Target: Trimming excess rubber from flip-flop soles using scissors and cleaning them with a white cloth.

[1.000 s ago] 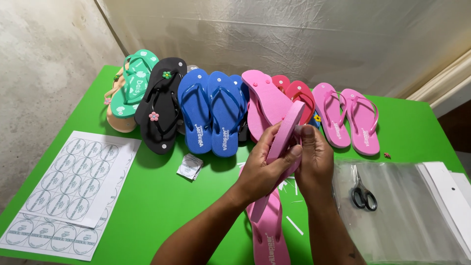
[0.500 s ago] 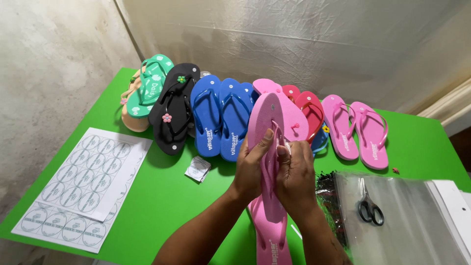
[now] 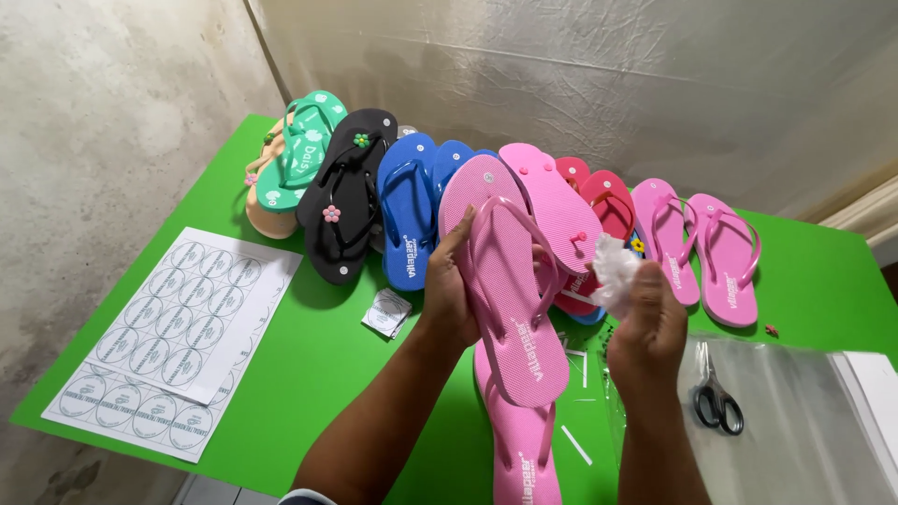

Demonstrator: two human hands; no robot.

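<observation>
Already the left hand (image 3: 449, 299) grips an upright pink rubber flip-flop (image 3: 510, 290) by its edge; the right hand (image 3: 650, 323) pinches what seems crumpled clear plastic (image 3: 615, 271), which could slip.

sticker sheets (image 3: 178, 332), scissors (image 3: 718, 408), blue sandals (image 3: 409, 210)

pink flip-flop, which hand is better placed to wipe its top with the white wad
Right. The right hand already pinches the white wad beside the pink flip-flop, while the left hand is occupied holding that flip-flop up.
</observation>
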